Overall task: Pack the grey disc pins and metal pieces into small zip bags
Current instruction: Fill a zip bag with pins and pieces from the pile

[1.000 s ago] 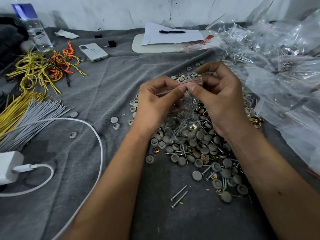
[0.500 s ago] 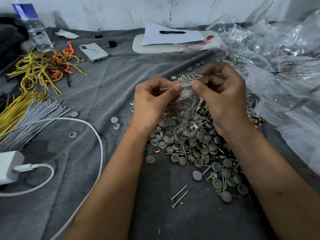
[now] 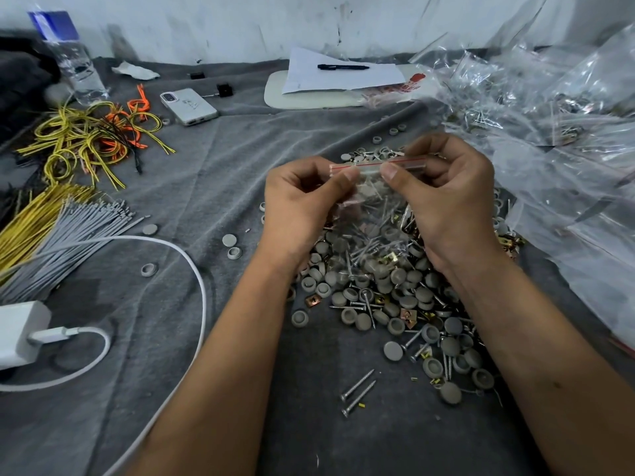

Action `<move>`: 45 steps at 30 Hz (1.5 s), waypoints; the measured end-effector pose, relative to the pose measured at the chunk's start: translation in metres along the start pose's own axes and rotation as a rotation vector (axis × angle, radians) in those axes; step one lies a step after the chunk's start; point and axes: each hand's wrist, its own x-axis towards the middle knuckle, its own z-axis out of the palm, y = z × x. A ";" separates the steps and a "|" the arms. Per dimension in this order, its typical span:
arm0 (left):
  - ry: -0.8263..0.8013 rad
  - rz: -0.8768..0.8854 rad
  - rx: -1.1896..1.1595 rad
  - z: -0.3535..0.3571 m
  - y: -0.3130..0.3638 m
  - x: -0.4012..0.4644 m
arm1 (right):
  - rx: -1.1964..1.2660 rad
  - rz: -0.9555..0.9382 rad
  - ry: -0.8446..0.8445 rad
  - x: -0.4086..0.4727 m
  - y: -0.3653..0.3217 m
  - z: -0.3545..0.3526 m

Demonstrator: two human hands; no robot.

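A small clear zip bag [image 3: 372, 197] with a red strip along its top hangs between my two hands, with screws and grey discs showing through it. My left hand [image 3: 302, 207] pinches the bag's top edge at the left with thumb and fingers. My right hand [image 3: 446, 197] pinches the same edge at the right. Both hands hover over a heap of grey disc pins [image 3: 388, 297], screws and small brass metal pieces on the grey cloth. Two loose screws [image 3: 357, 395] lie in front of the heap.
A pile of clear filled bags [image 3: 556, 132] covers the right side. Yellow, orange and grey wire bundles [image 3: 68, 187] lie at the left, with a white charger and cable [image 3: 20, 331], a phone [image 3: 189, 106], a water bottle [image 3: 74, 60], and paper with a pen [image 3: 340, 73] at the back.
The bag's top edge has turned from tilted to level and sits a little lower. My thumbs have closed in toward each other along the red strip.
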 end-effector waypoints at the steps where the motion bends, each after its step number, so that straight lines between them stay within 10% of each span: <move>1: 0.006 0.002 -0.007 0.000 0.000 0.001 | 0.003 -0.001 0.006 0.000 0.000 0.000; 45: -0.352 -0.095 0.313 0.010 0.003 -0.007 | 0.321 0.079 0.117 0.010 0.003 -0.011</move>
